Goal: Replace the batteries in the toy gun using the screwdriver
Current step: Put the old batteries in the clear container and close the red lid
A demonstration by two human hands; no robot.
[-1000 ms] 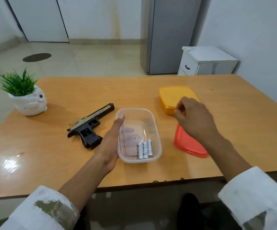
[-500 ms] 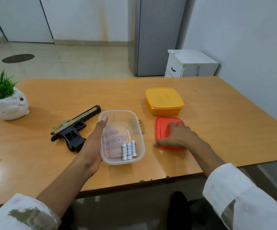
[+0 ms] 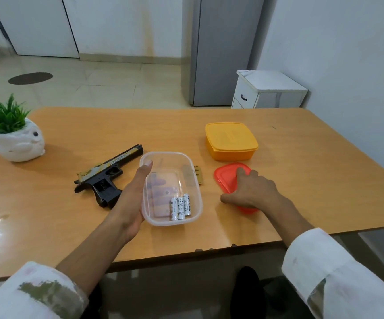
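Our left hand (image 3: pixel 135 199) grips a clear plastic tub (image 3: pixel 186 160) from its left side. The thumb lies along the rim and the fingers curl beneath, showing blurred through the see-through bottom. We cannot tell whether the tub still sits on the table (image 3: pixel 301 169) or is raised off it. The tub is a rounded rectangle with thin, glossy walls.

Three batteries (image 3: pixel 181 207) lie side by side in its near right corner. They are slim silver-white cylinders with small print, their caps pointing away from us.

The gun (image 3: pixel 108 180) lies flat on its side just left of the tub, beside our left wrist. It has a matte black plastic frame and grip and a slide mottled in gold, and the muzzle points away and to the right.

Our right hand (image 3: pixel 250 192) rests palm down on a red lid (image 3: pixel 229 178). The fingers are loosely spread over it, not closed round anything, and the thumb reaches toward the table. The lid is thin, smooth plastic with rounded corners.

Just beyond the lid stands an orange box (image 3: pixel 231 140), squarish and soft-cornered, with its own lid on. A small gold ridged piece (image 3: pixel 198 177) lies on the table, half hidden behind the tub's right wall.

The table is smooth orange-brown laminate with a sheen at the near left. At its far left stands a white rabbit-shaped pot (image 3: pixel 18 143) of spiky green leaves.
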